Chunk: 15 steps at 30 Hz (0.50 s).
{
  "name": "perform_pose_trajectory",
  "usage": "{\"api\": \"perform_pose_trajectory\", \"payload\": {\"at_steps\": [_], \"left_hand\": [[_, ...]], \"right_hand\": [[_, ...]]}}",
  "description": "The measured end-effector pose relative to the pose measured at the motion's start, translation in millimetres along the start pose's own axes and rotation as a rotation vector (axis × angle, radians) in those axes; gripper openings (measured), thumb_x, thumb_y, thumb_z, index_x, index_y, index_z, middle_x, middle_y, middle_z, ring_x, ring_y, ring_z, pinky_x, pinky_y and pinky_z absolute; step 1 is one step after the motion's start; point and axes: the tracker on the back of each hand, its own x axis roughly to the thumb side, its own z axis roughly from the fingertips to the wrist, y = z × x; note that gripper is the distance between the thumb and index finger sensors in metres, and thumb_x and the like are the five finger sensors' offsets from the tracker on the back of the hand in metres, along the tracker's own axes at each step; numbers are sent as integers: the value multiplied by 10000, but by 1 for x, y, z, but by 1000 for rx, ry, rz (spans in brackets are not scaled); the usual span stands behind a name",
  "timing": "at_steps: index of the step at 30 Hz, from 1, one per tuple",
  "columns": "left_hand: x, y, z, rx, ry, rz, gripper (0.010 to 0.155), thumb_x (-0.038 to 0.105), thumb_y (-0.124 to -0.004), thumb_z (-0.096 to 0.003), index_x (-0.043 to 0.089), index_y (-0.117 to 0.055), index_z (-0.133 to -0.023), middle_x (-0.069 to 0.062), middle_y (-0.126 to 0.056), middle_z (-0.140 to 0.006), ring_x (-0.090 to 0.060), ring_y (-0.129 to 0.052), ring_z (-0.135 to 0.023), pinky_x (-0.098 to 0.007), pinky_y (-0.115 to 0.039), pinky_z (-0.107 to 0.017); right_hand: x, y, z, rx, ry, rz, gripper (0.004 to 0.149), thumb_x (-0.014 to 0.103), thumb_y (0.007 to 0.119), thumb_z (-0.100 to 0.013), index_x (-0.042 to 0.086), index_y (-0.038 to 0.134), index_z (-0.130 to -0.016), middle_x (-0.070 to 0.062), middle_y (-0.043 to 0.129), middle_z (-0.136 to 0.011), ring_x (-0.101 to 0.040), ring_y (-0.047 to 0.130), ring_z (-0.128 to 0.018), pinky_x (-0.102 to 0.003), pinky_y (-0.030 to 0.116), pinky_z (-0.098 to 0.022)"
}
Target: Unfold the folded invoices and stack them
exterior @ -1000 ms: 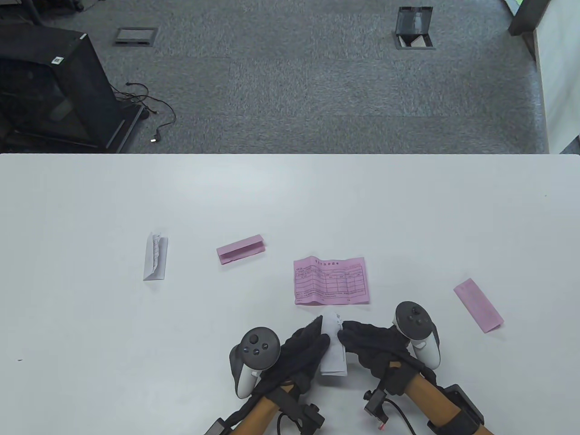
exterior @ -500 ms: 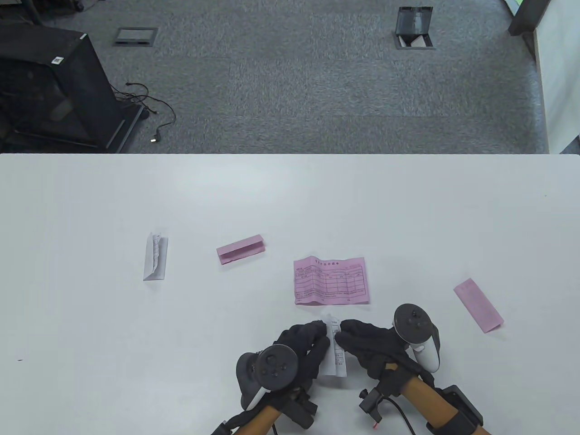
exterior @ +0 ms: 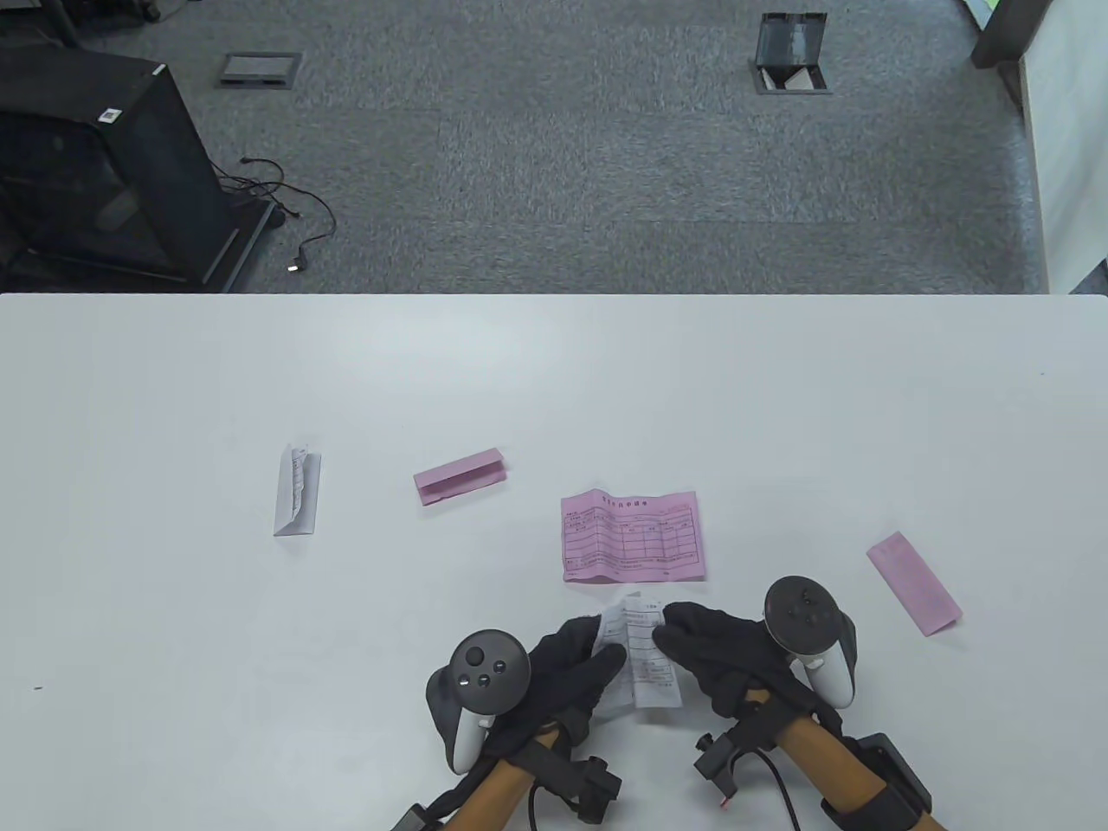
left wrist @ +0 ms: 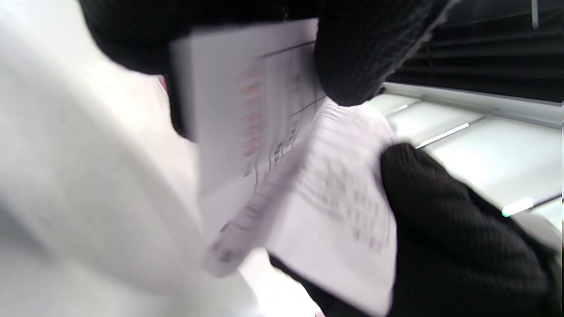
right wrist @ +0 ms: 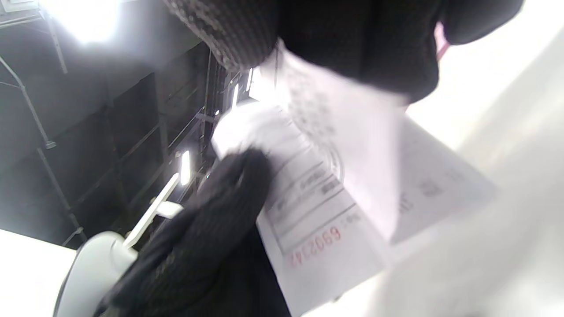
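Both hands hold a white invoice (exterior: 645, 662) partly opened, just above the table near its front edge. My left hand (exterior: 576, 666) pinches its left edge and my right hand (exterior: 705, 653) pinches its right edge. The sheet fills the left wrist view (left wrist: 264, 145) and the right wrist view (right wrist: 335, 193), printed with a table and a red number. An unfolded pink invoice (exterior: 630, 537) lies flat just beyond the hands. Folded invoices lie around: a pink one (exterior: 459, 476), a white one (exterior: 297, 490) at the left, a pink one (exterior: 914, 583) at the right.
The white table (exterior: 554, 372) reaches from the front to a far edge with grey carpet beyond. A black cabinet (exterior: 95, 164) stands on the floor at the far left.
The white invoice has opened wider between the hands. My left hand turned, its tracker now faces up. My right hand moved slightly right.
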Motion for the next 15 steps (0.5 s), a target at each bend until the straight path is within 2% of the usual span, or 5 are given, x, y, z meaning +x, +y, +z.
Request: {"api": "perform_pose_trajectory", "payload": {"at_steps": [5, 9, 11, 13, 15], "left_hand": [[-11, 19, -6, 37, 71, 15, 424, 254, -893, -487, 164, -805, -892, -110, -996, -749, -281, -1003, -569, -359, -857, -343], [-14, 18, -11, -9, 81, -39, 484, 261, -912, -475, 152, -778, -927, -109, -1006, -720, -252, -1013, -511, -337, -859, -314], [-13, 15, -14, -13, 86, -157, 534, 261, -920, -472, 131, -747, -960, -119, -1003, -706, -256, -1005, -488, -347, -851, -312], [-9, 12, -16, -34, 98, -403, 615, 291, -924, -468, 119, -684, -1008, -100, -991, -699, -243, -991, -483, -342, -845, -325], [-7, 7, -17, -38, 93, -555, 686, 322, -934, -459, 114, -634, -1040, -83, -981, -693, -232, -980, -479, -340, -840, -331]], "right_hand": [[-10, -33, 4, -150, 52, 185, 404, 357, 699, -487, 125, 803, -801, -39, 958, -617, -327, 903, -638, -589, 622, -620], [-11, -36, 4, -210, 58, 374, 405, 355, 700, -487, 111, 809, -791, -41, 962, -597, -326, 910, -619, -586, 629, -615], [-10, -28, 4, -221, 60, 505, 405, 358, 709, -485, 111, 817, -787, -43, 968, -586, -326, 915, -606, -585, 633, -611], [-10, -16, 3, -232, 63, 708, 401, 378, 725, -477, 131, 825, -777, -30, 970, -571, -314, 921, -594, -578, 637, -614], [-11, -7, 2, -215, 65, 826, 400, 387, 734, -472, 136, 831, -768, -28, 971, -558, -310, 924, -580, -575, 639, -612]]}}
